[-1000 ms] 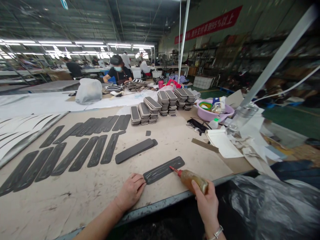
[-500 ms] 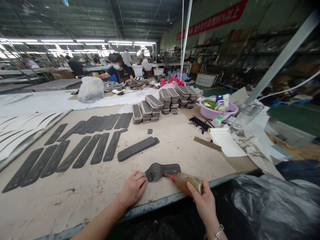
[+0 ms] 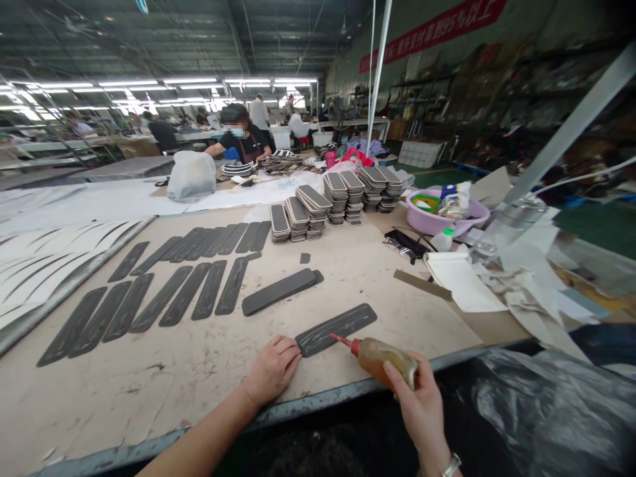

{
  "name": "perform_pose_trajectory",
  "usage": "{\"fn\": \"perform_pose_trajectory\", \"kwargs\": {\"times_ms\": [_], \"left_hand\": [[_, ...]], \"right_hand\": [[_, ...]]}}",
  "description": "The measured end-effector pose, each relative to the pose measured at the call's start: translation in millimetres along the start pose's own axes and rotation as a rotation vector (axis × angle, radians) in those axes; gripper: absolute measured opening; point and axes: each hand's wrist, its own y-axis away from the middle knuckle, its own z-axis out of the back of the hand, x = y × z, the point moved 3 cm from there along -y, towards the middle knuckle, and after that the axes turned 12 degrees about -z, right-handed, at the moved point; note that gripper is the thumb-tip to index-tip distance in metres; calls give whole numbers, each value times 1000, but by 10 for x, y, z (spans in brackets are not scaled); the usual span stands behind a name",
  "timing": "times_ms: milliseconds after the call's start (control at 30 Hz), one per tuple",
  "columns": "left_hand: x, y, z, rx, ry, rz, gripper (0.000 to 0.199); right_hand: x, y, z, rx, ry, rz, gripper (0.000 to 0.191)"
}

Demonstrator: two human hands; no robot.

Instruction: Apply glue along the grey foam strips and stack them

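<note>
The left forearm (image 3: 211, 427) is stretched diagonally forward, and the left hand (image 3: 272, 371) is placed low, palm down, with the fingers (image 3: 287, 349) bent and held close together. The right hand (image 3: 420, 401) is curled in a grip, its thumb (image 3: 397, 381) being extended forward.

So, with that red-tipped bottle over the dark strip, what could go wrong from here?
The left hand is at only one end of the dark strip, so it might shift or buckle if the red nozzle drags.

The nozzle tip is close to the strip's near edge; a slip of the right hand could let the squeeze bottle drip onto the table covering.

Glossy strips in the far row overlap; if wet, they may stick together.
</note>
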Motion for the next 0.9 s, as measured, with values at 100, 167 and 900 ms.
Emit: {"fn": "perform_pose_trajectory", "kwargs": {"times_ms": [100,167,900], "left_hand": [[4,0,-5,6,0,23,18],[11,1,-9,4,3,32,17],[14,15,-20,-5,-1,2,17]], "right_hand": [[28,65,-201,114,106,118,46],[27,49,-230,111,178,171,43],[-55,-455,134,-418,203,53,60]]}}
